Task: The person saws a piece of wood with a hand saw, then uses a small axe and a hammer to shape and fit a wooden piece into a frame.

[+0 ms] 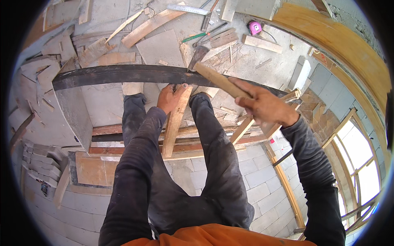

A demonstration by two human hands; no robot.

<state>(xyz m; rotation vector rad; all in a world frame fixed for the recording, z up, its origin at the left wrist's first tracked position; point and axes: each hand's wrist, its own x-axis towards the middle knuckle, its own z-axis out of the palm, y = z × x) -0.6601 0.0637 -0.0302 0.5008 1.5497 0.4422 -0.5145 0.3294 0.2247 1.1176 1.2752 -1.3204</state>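
My right hand [264, 102] is closed round the wooden handle of a hammer [217, 80]. The hammer's dark head is at the far end, over the edge of a long dark beam [123, 74] that runs across in front of me. My left hand [169, 100] grips the far end of a pale wooden board [176, 123] just on my side of the beam. That board slopes back between my legs toward reddish timbers [106, 150]. Whether a nail sits at the left fingertips is too small to tell.
Beyond the beam lie a pink tape measure [254, 28], a green-handled tool [193, 37], a metal rule or blade [188, 9] and scattered wood offcuts [152, 28]. A grey panel [78, 110] stands at the left. Wooden framing [357, 164] rises at the right.
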